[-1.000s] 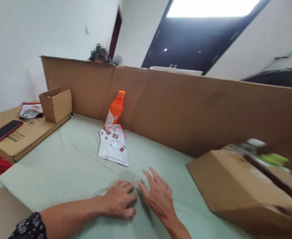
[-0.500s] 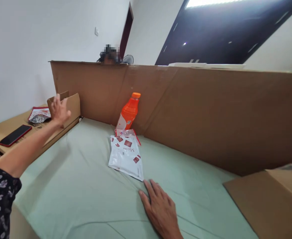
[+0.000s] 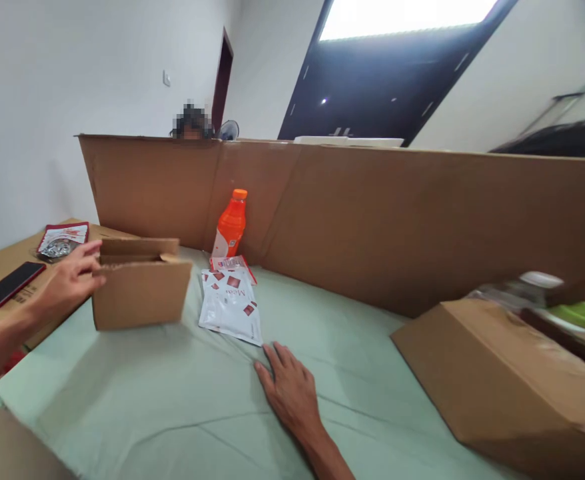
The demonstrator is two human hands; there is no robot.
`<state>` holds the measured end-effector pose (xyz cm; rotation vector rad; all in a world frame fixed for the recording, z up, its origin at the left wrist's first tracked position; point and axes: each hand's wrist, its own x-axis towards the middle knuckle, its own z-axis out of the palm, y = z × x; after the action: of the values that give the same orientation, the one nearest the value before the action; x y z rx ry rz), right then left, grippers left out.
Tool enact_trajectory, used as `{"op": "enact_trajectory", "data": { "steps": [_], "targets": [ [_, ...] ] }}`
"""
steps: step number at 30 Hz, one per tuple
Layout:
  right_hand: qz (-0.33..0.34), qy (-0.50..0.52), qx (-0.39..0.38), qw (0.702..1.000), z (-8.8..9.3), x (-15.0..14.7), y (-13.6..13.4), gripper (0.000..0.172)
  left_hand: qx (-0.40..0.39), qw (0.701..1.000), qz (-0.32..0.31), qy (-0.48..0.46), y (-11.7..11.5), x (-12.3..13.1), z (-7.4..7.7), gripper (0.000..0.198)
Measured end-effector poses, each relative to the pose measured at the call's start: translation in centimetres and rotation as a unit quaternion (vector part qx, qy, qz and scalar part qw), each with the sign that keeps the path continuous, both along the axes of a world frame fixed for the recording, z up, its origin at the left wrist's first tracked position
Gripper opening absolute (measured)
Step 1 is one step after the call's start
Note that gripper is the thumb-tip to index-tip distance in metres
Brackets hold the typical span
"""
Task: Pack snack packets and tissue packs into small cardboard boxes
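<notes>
The head camera looks forward and down from behind the fingers point(image 3: 283, 357), facing the cardboard wall point(image 3: 362, 220) beyond.

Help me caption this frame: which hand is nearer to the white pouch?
Right. The right hand rests on the green cloth, fingertips beside the near corner of the white pouch. The left hand is farther off, to the pouch's left, holding the small cardboard box.

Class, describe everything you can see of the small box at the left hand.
The small box is plain brown and looks like cardboard. Its top is open, with an upright back panel and a small folded piece showing inside; its bottom is hidden. It is roughly upright, a broad side facing the camera, over the pale green cloth. The left hand grips its left end. Whether its base touches the cloth is unclear.
</notes>
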<state>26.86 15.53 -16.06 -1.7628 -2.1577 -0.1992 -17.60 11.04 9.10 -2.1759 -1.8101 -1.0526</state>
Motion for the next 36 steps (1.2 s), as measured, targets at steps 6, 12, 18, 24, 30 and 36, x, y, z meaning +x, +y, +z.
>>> {"op": "enact_trajectory", "data": {
  "steps": [6,12,18,24,30,36],
  "targets": [
    [-0.013,0.016,-0.061,0.998,2.6,-0.6,-0.9,0.044,-0.070,0.984,-0.162,-0.005,-12.6,5.4,-4.2,0.018],
    [-0.013,0.039,-0.078,0.996,2.4,-0.4,-0.9,0.042,-0.077,0.974,-0.208,-0.046,-14.4,9.4,-4.7,0.024],
    [-0.007,0.095,-0.063,0.993,1.2,-0.3,0.2,0.038,-0.081,0.934,-0.235,-0.256,-14.0,9.5,-4.9,0.026],
    [-0.009,0.185,-0.062,0.981,0.2,0.5,0.9,0.034,-0.136,0.896,-0.095,-0.412,-8.0,9.6,-6.3,0.030],
    [-0.006,0.286,-0.078,0.955,2.0,1.6,5.6,0.035,-0.245,0.913,-0.085,-0.314,4.7,12.2,-11.8,0.031],
    [-0.047,0.360,-0.116,0.925,3.8,-0.1,14.5,0.039,-0.211,0.952,-0.137,-0.174,10.2,17.4,-17.7,0.031]
  ]
}}
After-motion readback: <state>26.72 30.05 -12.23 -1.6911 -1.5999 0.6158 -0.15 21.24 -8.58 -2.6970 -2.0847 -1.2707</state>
